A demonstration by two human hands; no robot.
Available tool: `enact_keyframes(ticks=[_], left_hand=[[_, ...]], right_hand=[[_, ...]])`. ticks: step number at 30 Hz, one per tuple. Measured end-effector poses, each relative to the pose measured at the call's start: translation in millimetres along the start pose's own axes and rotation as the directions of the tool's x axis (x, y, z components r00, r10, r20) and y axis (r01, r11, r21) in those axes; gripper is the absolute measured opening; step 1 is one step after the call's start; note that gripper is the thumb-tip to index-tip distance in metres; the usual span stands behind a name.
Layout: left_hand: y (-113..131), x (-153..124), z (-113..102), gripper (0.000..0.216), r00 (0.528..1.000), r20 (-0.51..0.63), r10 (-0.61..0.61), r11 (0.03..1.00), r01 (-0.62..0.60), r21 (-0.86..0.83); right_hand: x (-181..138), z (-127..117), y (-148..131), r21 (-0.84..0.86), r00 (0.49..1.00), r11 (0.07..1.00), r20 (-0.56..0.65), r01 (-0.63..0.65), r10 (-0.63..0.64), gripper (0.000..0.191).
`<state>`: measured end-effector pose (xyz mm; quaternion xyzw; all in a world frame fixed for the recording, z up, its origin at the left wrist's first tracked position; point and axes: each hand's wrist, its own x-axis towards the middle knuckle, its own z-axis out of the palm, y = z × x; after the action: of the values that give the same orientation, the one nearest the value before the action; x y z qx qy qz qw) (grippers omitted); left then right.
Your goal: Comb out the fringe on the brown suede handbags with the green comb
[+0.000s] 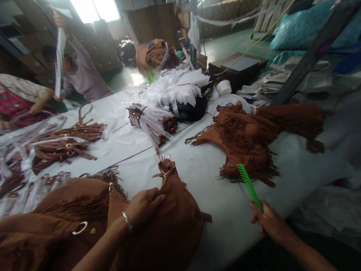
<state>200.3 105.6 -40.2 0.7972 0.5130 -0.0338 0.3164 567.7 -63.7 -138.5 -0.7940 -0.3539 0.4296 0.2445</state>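
My left hand [146, 205], with a bracelet at the wrist, grips the upper part of a brown bag [173, 233] that lies at the table's near side. A metal ring stands at the bag's top corner. In my right hand [268, 220] is a green comb [250, 186], held by its end with the teeth pointing up and left. Past the comb's tip, a pile of brown fringed bags [246, 134] rests on the table. Another brown bag [75, 197] with fringe and a gold ring lies left of my left forearm.
Bundled straps [150, 121] and white paper stuffing [179, 87] occupy the table's middle. More brown straps [67, 143] are heaped at left. Two people stand across the table, one raising a white strip [58, 62]. A dark metal bar [311, 44] slants across the right.
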Motion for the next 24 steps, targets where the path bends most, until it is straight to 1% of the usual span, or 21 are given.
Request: enact_keyframes(ticks=[3,5,8,10,12,14,15,16,17,18,20,22,24], left_hand=[[8.4,-16.7,-0.3,0.036,0.999,0.005,0.033,0.989,-0.033,0.142],[12.8,-26.7,2.0,0.035,0.996,0.051,0.066,0.973,-0.076,0.219],[17.5,-37.8,7.3,0.035,0.983,0.143,0.113,0.951,-0.149,0.27],[20.2,-41.9,11.0,0.035,0.976,0.183,0.119,0.946,-0.167,0.278],[22.3,-43.5,13.4,0.035,0.972,0.196,0.131,0.949,-0.18,0.259],[22.4,-43.5,13.9,0.033,0.964,0.201,0.174,0.945,-0.221,0.242],[21.1,-43.4,13.2,0.032,0.959,0.203,0.197,0.939,-0.244,0.242],[18.7,-43.6,11.9,0.03,0.957,0.2,0.209,0.934,-0.256,0.249],[15.3,-44.2,10.0,0.029,0.96,0.187,0.209,0.932,-0.254,0.258],[10.9,-45.6,7.6,0.029,0.967,0.157,0.2,0.936,-0.236,0.26],[0.4,-50.5,1.5,0.03,0.988,0.035,0.15,0.964,-0.154,0.218],[-9.3,-57.7,-5.0,0.033,0.995,-0.078,0.064,0.993,-0.055,0.108],[-14.3,-64.8,-10.1,0.036,0.992,-0.124,-0.026,0.999,0.022,-0.034]], right_hand=[[12.7,3.6,-47.0,0.061,0.982,0.989,0.125,0.133,-0.14,0.038],[24.5,2.9,-82.7,0.055,0.953,0.972,0.192,0.229,-0.235,0.031],[38.8,4.1,-133.3,0.001,0.9,0.936,0.273,0.352,-0.339,0.026],[40.5,12.0,-157.2,-0.024,0.851,0.919,0.386,0.394,-0.355,0.028],[35.2,26.8,-167.6,-0.058,0.781,0.917,0.547,0.394,-0.301,0.029],[26.3,44.5,-162.3,-0.139,0.683,0.908,0.706,0.395,-0.189,0.028],[22.0,52.4,-154.1,-0.19,0.638,0.897,0.76,0.399,-0.123,0.026],[18.5,58.4,-143.1,-0.244,0.606,0.881,0.793,0.406,-0.059,0.024],[16.1,62.0,-130.0,-0.297,0.592,0.861,0.806,0.414,-0.007,0.023],[14.7,62.8,-115.8,-0.344,0.596,0.839,0.803,0.422,0.029,0.023],[14.0,56.6,-88.0,-0.424,0.636,0.794,0.769,0.436,0.061,0.027],[14.4,44.0,-66.0,-0.474,0.699,0.75,0.715,0.46,0.023,0.03],[15.1,31.4,-52.0,-0.509,0.75,0.705,0.66,0.494,-0.05,0.029]])
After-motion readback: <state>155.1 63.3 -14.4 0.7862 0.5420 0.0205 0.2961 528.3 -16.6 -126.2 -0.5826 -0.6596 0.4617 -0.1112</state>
